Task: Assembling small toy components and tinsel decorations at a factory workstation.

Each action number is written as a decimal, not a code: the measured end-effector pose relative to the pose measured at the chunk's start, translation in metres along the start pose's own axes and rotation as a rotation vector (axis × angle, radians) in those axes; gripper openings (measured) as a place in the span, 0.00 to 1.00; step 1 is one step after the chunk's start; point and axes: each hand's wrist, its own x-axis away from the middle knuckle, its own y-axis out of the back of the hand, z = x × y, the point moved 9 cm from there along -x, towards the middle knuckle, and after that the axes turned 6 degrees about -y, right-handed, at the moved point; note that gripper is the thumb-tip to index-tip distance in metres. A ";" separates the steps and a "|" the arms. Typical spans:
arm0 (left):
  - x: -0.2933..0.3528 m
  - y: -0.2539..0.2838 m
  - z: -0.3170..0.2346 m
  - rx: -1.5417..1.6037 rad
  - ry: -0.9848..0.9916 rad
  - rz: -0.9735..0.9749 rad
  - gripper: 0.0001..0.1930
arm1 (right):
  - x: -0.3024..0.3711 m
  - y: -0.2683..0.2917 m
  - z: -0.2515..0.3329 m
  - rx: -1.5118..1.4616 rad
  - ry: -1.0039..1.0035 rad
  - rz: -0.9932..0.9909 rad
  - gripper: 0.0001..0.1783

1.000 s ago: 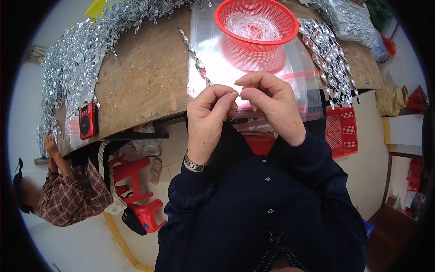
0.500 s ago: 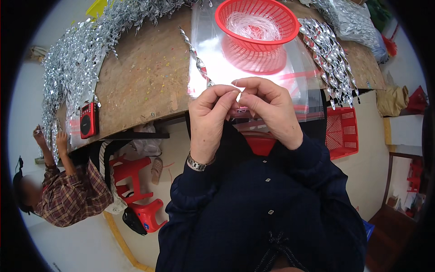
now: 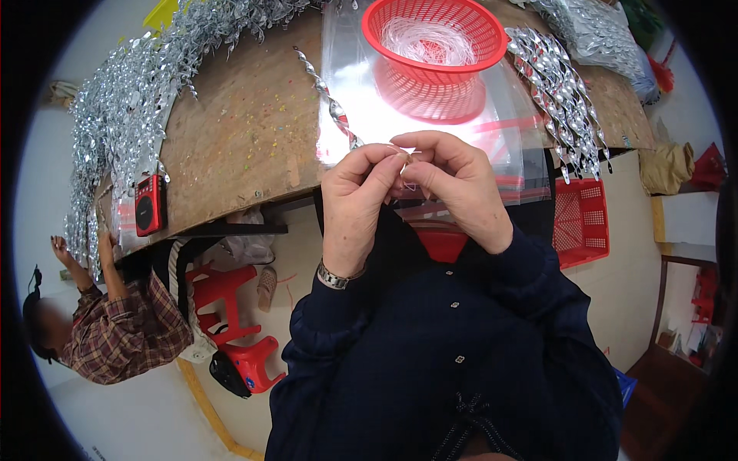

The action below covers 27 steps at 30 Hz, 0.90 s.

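Observation:
My left hand is closed, thumb and fingertips pinched together. A silver spiral strip runs down across the table's plastic into its fingers. My right hand pinches a thin white thread right beside the left fingertips, where the two hands meet. A short bit of the thread shows between the fingertips; the strip's lower end is hidden by the fingers. Just beyond my hands stands a round red basket holding a tangle of white thread.
Clear plastic bags lie beneath the basket on the wooden table. More silver spirals hang over the right edge, with a red crate below. At left are silver tinsel, a red radio and a seated co-worker.
My fingertips have shifted slightly, and more of the white thread shows between them. The silver strip has moved a little left. The co-worker's raised hand has moved slightly left and down.

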 end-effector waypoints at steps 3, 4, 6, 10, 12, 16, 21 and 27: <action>0.000 0.002 0.003 0.006 0.027 -0.023 0.06 | -0.001 0.001 -0.002 0.031 0.000 -0.006 0.15; -0.001 0.003 0.004 0.007 0.027 -0.022 0.06 | 0.000 0.001 -0.002 0.031 0.000 -0.006 0.15; -0.001 0.003 0.005 0.009 0.033 -0.018 0.06 | 0.000 0.001 -0.002 0.043 0.006 -0.010 0.14; 0.000 0.002 0.004 0.011 0.035 0.008 0.06 | 0.001 0.000 0.001 0.091 0.043 -0.009 0.14; 0.000 0.003 0.006 0.033 0.056 -0.014 0.05 | 0.002 0.000 0.001 0.067 0.032 -0.017 0.13; 0.000 0.001 0.003 0.000 0.033 -0.002 0.05 | 0.002 0.007 0.000 0.105 0.026 -0.082 0.10; 0.000 -0.001 -0.002 -0.090 -0.027 0.044 0.04 | 0.001 0.012 0.000 0.105 0.042 -0.108 0.05; 0.002 -0.006 -0.005 -0.162 -0.036 0.067 0.05 | 0.000 0.015 0.006 0.186 0.097 -0.112 0.03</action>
